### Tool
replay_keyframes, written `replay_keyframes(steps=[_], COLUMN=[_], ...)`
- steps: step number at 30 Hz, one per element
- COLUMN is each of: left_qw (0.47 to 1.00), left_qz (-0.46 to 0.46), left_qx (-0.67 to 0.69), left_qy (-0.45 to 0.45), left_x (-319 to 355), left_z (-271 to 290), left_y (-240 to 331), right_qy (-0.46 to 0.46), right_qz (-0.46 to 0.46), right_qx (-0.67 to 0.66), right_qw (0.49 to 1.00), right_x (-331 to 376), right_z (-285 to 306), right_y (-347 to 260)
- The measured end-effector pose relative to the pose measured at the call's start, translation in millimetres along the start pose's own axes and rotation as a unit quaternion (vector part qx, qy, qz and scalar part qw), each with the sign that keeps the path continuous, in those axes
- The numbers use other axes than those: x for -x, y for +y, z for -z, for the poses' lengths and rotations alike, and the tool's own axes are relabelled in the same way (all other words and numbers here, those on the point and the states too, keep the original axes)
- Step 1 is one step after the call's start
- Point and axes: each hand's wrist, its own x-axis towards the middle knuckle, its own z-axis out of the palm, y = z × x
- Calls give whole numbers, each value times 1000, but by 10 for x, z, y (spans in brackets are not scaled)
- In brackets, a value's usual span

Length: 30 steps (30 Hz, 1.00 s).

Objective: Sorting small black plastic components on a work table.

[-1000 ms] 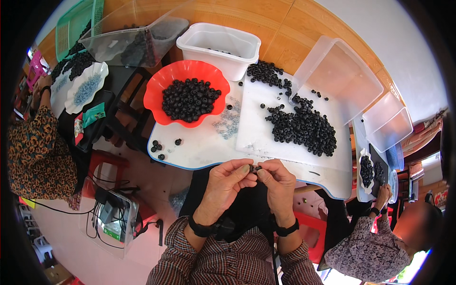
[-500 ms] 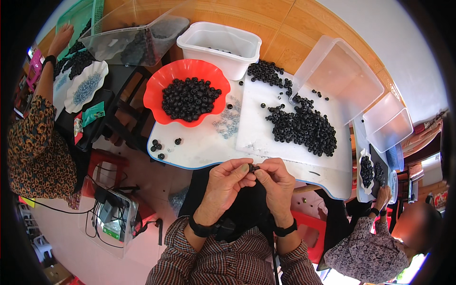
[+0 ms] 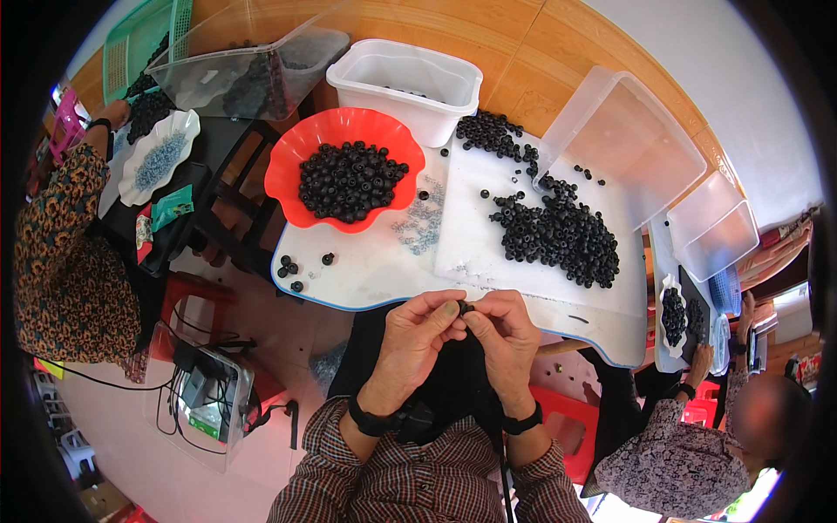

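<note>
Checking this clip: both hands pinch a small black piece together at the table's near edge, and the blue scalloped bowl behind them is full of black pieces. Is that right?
Not quite. The head view shows the scalloped bowl is red, not blue. The rest holds: the left hand and right hand pinch a small black piece together at the table's near edge, and the bowl is full of black pieces.

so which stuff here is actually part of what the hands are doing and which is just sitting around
In use:
- small black piece, pinched between left hand and right hand
- loose black pieces on the white board
- red bowl of black pieces
- small pale bits

Lying about:
- white tub
- clear bins
- green basket
</note>
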Motion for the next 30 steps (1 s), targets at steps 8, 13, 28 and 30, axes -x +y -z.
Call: replay_keyframes(steps=[8,13,28,30], left_qw=[1000,1000,1000,1000], left_qz=[-11,-7,6,4], left_qx=[-21,-18,-1,-3], left_qy=[3,7,22,22], left_x=[11,12,17,20], left_z=[-27,-19,-39,-38], left_y=[9,16,30,24], right_qy=[12,15,21,21], right_qz=[27,44,46,43], right_qx=[63,119,110,101], right_qw=[998,992,993,994], right_x=[3,9,12,14], right_z=[-29,-42,-45,-51], right_y=[-54,-99,-59,-56])
